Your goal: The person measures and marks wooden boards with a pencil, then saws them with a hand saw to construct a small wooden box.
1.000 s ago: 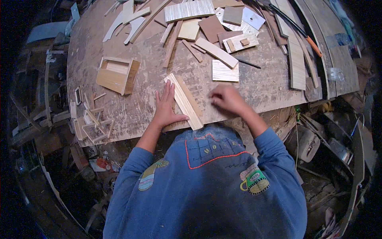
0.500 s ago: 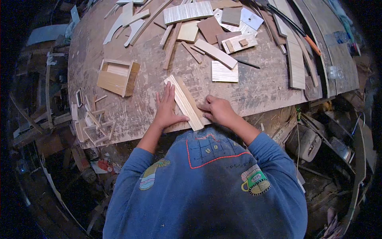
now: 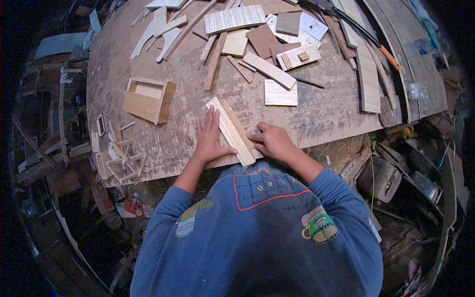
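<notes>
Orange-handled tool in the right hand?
No, the orange-handled tool lies well apart from the right hand, toward the picture's upper right.

You wear the plainest markings on your blue top (image 3: 257, 252), though none of the lettering can be read. Its red-outlined panel (image 3: 269, 189) carries thin dark lines, fine marks too small to make out, and pale bean-like shapes. Just below that panel, toward its right end, runs dark, handwriting-like script (image 3: 300, 207), too faint to decipher. Lower and further right of the panel, you have a printed jug (image 3: 321, 230) with a yellow handle; its green label (image 3: 324, 216) bears tiny, illegible marks.
</notes>
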Motion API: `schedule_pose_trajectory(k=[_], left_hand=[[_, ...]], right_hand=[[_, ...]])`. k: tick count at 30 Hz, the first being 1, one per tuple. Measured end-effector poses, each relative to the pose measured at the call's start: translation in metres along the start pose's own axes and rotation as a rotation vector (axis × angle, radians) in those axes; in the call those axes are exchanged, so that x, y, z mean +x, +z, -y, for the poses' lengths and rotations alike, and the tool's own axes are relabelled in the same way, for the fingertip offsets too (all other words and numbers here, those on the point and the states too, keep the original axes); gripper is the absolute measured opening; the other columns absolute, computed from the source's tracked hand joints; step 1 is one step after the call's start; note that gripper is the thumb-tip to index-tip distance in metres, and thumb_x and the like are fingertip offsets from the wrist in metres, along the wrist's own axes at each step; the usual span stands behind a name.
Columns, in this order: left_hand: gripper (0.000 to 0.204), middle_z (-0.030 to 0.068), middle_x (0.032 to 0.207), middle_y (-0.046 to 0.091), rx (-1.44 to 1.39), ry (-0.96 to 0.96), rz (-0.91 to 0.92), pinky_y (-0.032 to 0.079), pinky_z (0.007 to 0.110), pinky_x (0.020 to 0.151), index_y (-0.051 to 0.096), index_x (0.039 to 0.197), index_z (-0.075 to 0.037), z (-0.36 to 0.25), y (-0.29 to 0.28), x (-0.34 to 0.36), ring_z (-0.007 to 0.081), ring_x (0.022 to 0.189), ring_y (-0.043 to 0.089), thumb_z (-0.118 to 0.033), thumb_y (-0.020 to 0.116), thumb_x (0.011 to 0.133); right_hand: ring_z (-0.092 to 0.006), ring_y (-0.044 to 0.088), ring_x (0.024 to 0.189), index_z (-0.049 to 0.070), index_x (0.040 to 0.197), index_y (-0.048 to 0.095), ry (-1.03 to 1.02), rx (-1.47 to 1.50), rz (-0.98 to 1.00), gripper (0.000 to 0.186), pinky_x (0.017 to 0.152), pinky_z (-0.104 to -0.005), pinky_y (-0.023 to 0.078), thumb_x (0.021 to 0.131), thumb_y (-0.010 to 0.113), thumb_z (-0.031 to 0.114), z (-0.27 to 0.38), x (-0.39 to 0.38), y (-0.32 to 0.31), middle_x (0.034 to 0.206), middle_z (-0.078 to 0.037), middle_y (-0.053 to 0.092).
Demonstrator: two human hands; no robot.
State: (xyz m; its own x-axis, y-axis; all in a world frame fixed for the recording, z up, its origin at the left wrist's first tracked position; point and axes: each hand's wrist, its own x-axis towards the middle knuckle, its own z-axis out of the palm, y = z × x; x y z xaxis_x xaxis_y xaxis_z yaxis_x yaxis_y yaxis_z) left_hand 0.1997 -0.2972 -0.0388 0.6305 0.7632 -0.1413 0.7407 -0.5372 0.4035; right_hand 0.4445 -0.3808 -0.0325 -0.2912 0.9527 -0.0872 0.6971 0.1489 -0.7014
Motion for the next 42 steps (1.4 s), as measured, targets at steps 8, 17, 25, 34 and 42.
schedule_pose_trajectory(k=[8, 17, 25, 34, 42], left_hand=[[0.143, 0.0218, 0.154, 0.009, -0.038, -0.009, -0.014, 0.000, 0.061, 0.109, 0.010, 0.148, -0.002, 0.000, 0.000, 0.000, 0.0341, 0.144, 0.010, -0.076, 0.072, 0.042], [0.142, 0.0230, 0.154, 0.010, -0.017, -0.011, -0.002, 0.003, 0.059, 0.111, 0.013, 0.147, 0.001, -0.003, 0.001, 0.004, 0.0349, 0.143, 0.012, -0.074, 0.073, 0.042], [0.143, 0.0240, 0.153, 0.010, -0.042, 0.002, -0.007, 0.002, 0.057, 0.112, 0.010, 0.146, 0.003, -0.003, -0.001, 0.003, 0.0344, 0.144, 0.010, -0.068, 0.077, 0.042], [0.109, 0.0217, 0.154, 0.011, 0.081, 0.075, 0.023, 0.010, 0.058, 0.111, 0.037, 0.142, -0.017, -0.019, -0.020, 0.009, 0.0429, 0.142, 0.009, -0.062, 0.078, 0.051], [0.086, 0.0190, 0.154, 0.014, -0.004, 0.125, 0.061, 0.020, 0.058, 0.110, 0.053, 0.131, -0.027, -0.015, -0.024, 0.010, 0.0448, 0.141, 0.011, -0.055, 0.079, 0.054]], right_hand=[[-0.0289, 0.062, 0.081, 0.017, 0.103, 0.071, -0.016, -0.024, 0.023, 0.030, 0.068, -0.0401, 0.052, 0.073, 0.069, 0.021, -0.001, 0.002, -0.003, 0.090, -0.010, 0.056], [-0.0289, 0.062, 0.080, 0.019, 0.104, 0.071, 0.015, -0.005, 0.036, 0.031, 0.067, -0.0404, 0.051, 0.074, 0.070, 0.022, -0.002, 0.002, -0.001, 0.091, -0.009, 0.056], [-0.0280, 0.062, 0.080, 0.019, 0.104, 0.071, 0.008, -0.004, 0.024, 0.030, 0.066, -0.0399, 0.051, 0.074, 0.069, 0.023, -0.003, 0.002, 0.001, 0.090, -0.009, 0.056], [-0.0265, 0.062, 0.078, 0.018, 0.105, 0.071, 0.001, -0.008, 0.013, 0.032, 0.066, -0.0383, 0.051, 0.073, 0.070, 0.024, -0.003, 0.003, -0.001, 0.089, -0.008, 0.056], [-0.0253, 0.061, 0.078, 0.018, 0.106, 0.071, 0.007, -0.018, 0.031, 0.034, 0.067, -0.0374, 0.051, 0.072, 0.071, 0.023, -0.002, 0.002, -0.002, 0.088, -0.007, 0.056]])
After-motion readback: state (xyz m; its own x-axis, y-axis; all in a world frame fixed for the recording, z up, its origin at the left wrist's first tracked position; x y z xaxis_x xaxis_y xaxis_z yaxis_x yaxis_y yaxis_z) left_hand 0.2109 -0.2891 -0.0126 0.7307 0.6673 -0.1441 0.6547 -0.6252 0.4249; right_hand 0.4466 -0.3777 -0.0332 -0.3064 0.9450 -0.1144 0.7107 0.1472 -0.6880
